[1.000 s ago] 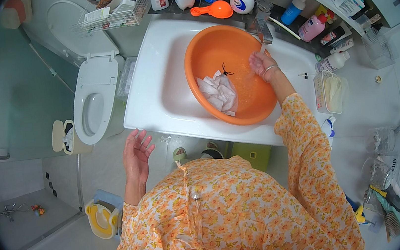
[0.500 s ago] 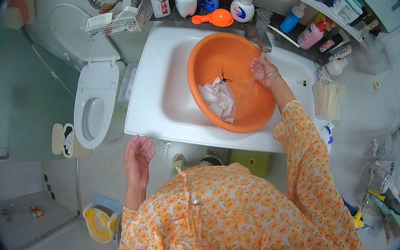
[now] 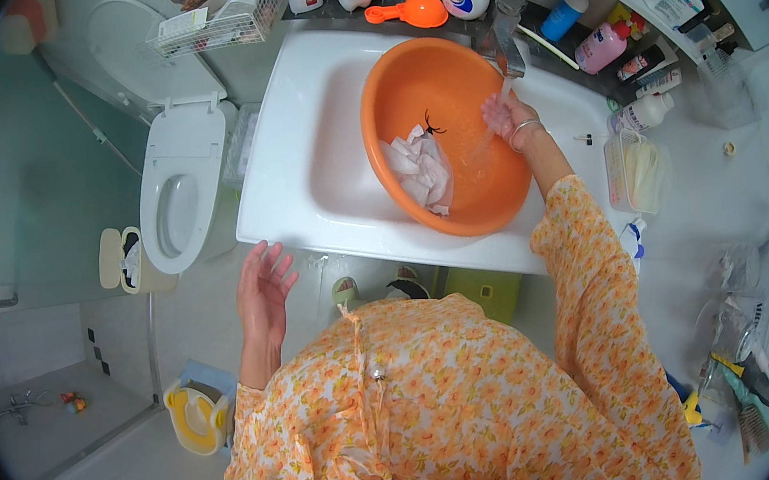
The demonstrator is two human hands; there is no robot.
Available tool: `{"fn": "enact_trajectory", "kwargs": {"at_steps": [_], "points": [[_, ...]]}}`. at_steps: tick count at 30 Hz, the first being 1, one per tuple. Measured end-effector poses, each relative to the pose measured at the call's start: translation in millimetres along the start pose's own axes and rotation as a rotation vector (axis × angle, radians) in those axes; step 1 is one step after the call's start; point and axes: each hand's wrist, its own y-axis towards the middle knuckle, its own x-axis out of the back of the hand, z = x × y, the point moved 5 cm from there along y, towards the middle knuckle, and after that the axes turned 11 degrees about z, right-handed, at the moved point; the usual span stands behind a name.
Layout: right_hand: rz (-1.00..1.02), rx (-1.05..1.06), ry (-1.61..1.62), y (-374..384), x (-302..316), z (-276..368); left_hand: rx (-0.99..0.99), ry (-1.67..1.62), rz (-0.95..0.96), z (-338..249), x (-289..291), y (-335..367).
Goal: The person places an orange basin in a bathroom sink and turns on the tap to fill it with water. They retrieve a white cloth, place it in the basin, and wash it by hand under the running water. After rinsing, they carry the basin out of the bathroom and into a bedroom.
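- Bathroom washbasin [image 3: 301, 183] holds our orange basin [image 3: 449, 136] with white cloth [image 3: 421, 170].
- Right hand [image 3: 502, 115], open and empty, rinses under the tap [image 3: 505, 33].
- Left hand [image 3: 263, 288] hangs open, holding nothing.
- Next move, we judge: grasp the cloth.

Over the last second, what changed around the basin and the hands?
The right hand moved from the basin's right side up under the tap, where water now runs over it. It took hold of nothing. The left hand stayed open and empty below the sink edge. The white cloth lay as before in the basin.
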Motion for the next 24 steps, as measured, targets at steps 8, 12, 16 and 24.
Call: {"fn": "enact_trajectory", "kwargs": {"at_steps": [8,12,16,24], "points": [[0.001,-0.017,-0.014,1.8,9.5,-6.8,-0.001,0.005,0.022,0.9,-1.5,3.7],[-0.001,-0.024,-0.048,-2.7,10.2,-13.5,0.033,0.039,0.021,-1.3,-12.2,9.1],[0.019,-0.052,-0.113,-2.3,10.1,-22.7,0.069,0.244,0.124,-3.6,-46.7,35.5],[0.016,-0.006,-0.030,-9.3,7.5,-21.9,0.006,0.644,0.309,44.6,-140.9,116.3]]}}
